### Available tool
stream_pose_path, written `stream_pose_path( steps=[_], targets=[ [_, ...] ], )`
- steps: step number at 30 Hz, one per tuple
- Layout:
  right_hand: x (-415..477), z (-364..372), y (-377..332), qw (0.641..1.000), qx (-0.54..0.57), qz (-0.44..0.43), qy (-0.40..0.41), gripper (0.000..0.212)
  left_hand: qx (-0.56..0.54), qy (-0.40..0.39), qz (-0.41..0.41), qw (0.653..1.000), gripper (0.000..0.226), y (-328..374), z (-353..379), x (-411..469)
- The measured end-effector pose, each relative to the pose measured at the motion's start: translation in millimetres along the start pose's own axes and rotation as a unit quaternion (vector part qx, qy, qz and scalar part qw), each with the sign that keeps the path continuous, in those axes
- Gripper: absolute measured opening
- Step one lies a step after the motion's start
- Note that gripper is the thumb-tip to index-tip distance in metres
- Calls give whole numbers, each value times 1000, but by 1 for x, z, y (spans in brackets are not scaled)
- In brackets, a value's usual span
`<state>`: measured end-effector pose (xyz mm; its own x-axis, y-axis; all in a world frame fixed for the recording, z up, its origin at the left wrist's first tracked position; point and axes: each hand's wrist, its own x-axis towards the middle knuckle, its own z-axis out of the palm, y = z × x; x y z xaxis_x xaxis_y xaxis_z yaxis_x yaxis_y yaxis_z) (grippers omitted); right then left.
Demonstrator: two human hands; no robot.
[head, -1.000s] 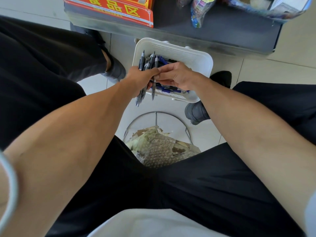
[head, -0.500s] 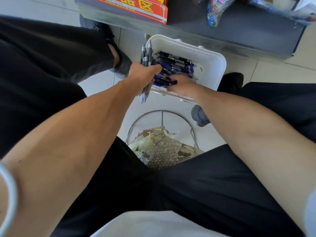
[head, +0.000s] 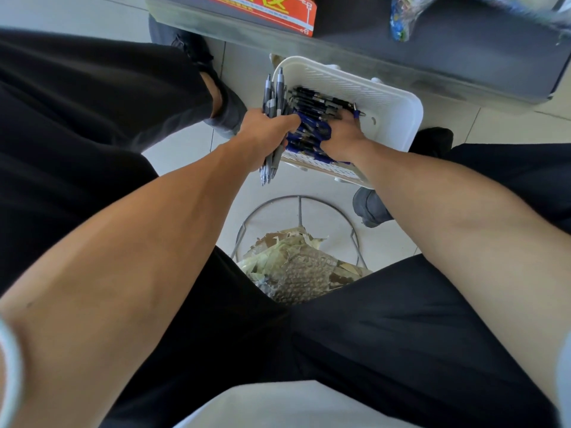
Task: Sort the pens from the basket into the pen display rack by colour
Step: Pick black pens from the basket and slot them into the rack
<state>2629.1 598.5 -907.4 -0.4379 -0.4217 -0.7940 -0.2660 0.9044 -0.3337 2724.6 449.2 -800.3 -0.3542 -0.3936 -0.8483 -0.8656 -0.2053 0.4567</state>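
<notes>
White plastic basket [head: 398, 100], slatted walls, sat on the tiled floor between the person's feet and hard against the base of a dark shelf unit [head: 432, 50]. Inside lay a loose heap of pens [head: 321, 103], black-barrelled ones toward the far side and blue ones nearer.

Left hand [head: 265, 126] hovered at the basket's left rim, fingers clenched round a bundle of grey pens [head: 273, 94]. The bundle stood roughly upright, with its ends sticking out above and below the fist.

Right hand [head: 343, 137] lay palm down in the heap, fingers pushed in among the blue pens. The pens hid the fingertips, so I could not tell whether it was grasping one.

Both forearms crossed the middle of the view and covered the basket's near edge.

Around it:
- A grey shoe [head: 228, 115] sat just left of the basket and another grey shoe [head: 370, 208] at its near right corner.
- A wire frame [head: 299, 200] stood closer in, holding crumpled bubble wrap [head: 296, 267] and torn paper.
- An orange sign [head: 278, 10] with yellow lettering sat on the shelf above, and a blurred bag of coloured items [head: 404, 17] was further right.
- Black trousers filled the foreground.
</notes>
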Motion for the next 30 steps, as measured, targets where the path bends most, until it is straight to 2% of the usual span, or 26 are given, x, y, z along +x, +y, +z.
stream_pose_path(
  steps=[7,12,14,16,21,23,25,30],
  targets=[
    [-2,1,-11,993,-99,36,-52,53,-8,-9,-2,1000,14,3,-2,-2],
    [-7,0,-12,995,-80,35,-46,56,-18,-14,-6,1000,13,5,-4,-5],
    [-10,-2,-11,997,-58,37,-29,44,-35,-21,-12,999,12,5,-4,-7],
    [-14,-5,-9,1000,-3,27,6,30,-50,-22,-18,998,10,5,-4,-9],
    [-30,-18,2,977,202,61,30,17,-63,-7,-18,998,7,2,2,-15],
    [-39,-22,7,951,301,69,5,26,-52,3,-14,999,7,0,5,-18],
    [-53,-30,10,905,416,71,-48,36,-41,11,-12,999,9,-1,9,-20],
    [-75,-39,7,855,498,14,-146,35,-41,34,-3,999,12,3,18,-26]
  ],
)
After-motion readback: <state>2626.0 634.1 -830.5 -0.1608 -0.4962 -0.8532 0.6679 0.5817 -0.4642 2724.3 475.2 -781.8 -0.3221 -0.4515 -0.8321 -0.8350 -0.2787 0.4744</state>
